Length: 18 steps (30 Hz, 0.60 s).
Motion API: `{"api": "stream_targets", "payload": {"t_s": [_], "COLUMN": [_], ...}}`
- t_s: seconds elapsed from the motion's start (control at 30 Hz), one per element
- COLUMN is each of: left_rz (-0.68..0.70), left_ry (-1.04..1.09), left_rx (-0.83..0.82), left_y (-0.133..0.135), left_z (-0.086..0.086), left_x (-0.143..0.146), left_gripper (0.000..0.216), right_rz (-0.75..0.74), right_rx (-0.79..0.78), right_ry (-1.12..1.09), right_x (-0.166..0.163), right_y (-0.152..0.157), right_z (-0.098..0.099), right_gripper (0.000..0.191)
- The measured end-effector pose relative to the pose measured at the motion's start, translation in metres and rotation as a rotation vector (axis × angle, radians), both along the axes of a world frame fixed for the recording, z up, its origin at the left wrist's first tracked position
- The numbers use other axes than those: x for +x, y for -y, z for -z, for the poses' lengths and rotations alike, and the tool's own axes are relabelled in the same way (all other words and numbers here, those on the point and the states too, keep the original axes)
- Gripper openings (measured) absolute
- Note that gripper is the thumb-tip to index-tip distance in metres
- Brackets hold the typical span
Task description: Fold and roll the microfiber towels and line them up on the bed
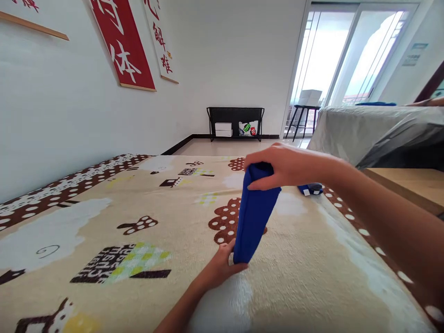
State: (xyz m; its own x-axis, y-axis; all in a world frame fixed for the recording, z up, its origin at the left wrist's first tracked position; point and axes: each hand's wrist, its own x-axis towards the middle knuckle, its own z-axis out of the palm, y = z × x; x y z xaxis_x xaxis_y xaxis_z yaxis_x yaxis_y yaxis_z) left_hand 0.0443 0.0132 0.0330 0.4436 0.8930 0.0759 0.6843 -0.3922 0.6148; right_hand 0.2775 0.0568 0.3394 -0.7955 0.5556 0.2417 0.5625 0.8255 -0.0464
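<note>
A folded piece of blue cloth (256, 217) is held upright and slightly tilted above the patterned blanket (187, 296). At its top edge, my right hand (270, 167) pinches it between thumb and fingers. Lower down, my left hand (225, 263) grips the bottom end, thumb in front and fingers behind. What kind of item the cloth is does not show. Farther off, near the blanket's right border, lies another blue folded item (310, 189) with white tags and a grey part, partly hidden by my right arm.
Beyond the blanket, a black rack (236, 115) holding white boxes stands against the wall. To the right are a wooden surface (405, 182), a covered table (374, 122) with a blue item on it, part of another person's arm (430, 102), and a black stool (305, 108).
</note>
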Motion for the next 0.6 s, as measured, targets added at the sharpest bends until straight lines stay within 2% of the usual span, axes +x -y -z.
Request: {"api": "stream_targets", "payload": {"t_s": [0.07,0.13,0.2,0.27,0.33,0.43,0.6], "left_rz": [0.009,-0.005,0.003,0.048,0.089,0.099,0.099], "left_ry": [0.094,0.144,0.129,0.110,0.089,0.062,0.032], "left_rx": [-0.135,-0.229,-0.214,-0.143,-0.066,0.009,-0.010], "left_y": [0.019,0.033,0.041,0.045,0.046,0.046,0.044], "left_z": [-0.002,-0.003,-0.001,0.002,0.007,0.012,0.018], "left_x": [0.016,0.026,0.033,0.038,0.040,0.042,0.040], "left_gripper": [0.052,0.052,0.046,0.035,0.033,0.046,0.074], "right_rz": [-0.079,-0.112,-0.108,-0.083,-0.058,-0.033,0.062], "right_rx": [0.012,-0.003,-0.031,-0.055,-0.071,-0.079,-0.055], "right_ry": [0.051,0.102,0.134,0.155,0.173,0.192,0.204], "right_x": [-0.017,-0.027,-0.031,-0.032,-0.031,-0.024,0.005], "right_y": [0.016,0.031,0.042,0.048,0.050,0.049,0.042], "right_z": [-0.016,-0.019,-0.014,-0.005,0.003,0.005,-0.010], "right_gripper": [0.031,0.031,0.030,0.028,0.025,0.026,0.035]}}
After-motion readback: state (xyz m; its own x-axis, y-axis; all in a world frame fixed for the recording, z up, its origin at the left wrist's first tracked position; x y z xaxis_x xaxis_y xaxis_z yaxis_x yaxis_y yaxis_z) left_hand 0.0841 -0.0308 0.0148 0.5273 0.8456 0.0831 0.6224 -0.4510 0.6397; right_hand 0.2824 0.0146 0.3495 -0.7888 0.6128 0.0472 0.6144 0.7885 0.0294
